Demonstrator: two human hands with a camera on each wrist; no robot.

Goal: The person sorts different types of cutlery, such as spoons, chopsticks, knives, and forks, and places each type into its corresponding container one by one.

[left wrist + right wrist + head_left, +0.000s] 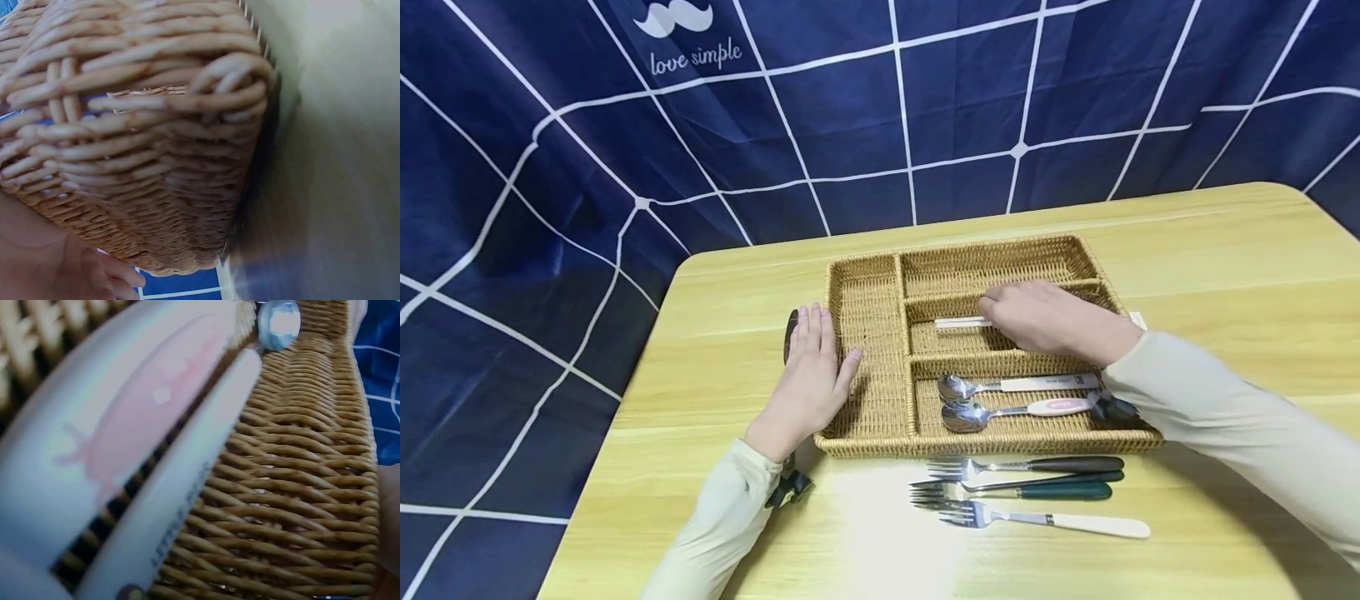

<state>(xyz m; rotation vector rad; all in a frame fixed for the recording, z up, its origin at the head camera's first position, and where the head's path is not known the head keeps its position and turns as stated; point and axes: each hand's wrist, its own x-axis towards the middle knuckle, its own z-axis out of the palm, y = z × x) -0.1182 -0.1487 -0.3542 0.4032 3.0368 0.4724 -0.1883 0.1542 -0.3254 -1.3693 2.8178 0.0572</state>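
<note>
In the head view a wicker cutlery tray (868, 432) sits on the table. White chopsticks (958, 322) lie along its middle compartment, and my right hand (1037, 317) reaches in with curled fingers gripping them; its fingertips are hidden. My left hand (808, 375) lies with straight fingers along the tray's left wall, thumb over the rim. In the front compartment are two spoons, one with a plain white handle (1037, 383) and one with a pink-marked white handle (1058, 407). Both handles loom large in the right wrist view. The left wrist view shows the tray's woven outer corner (206, 144).
Several forks lie in front of the tray, among them a white-handled fork (1097, 524) and a green-handled fork (1063, 491). A dark rounded object (791, 333) shows beside my left fingers. A blue cloth (970, 100) with white lines hangs behind the table (722, 333).
</note>
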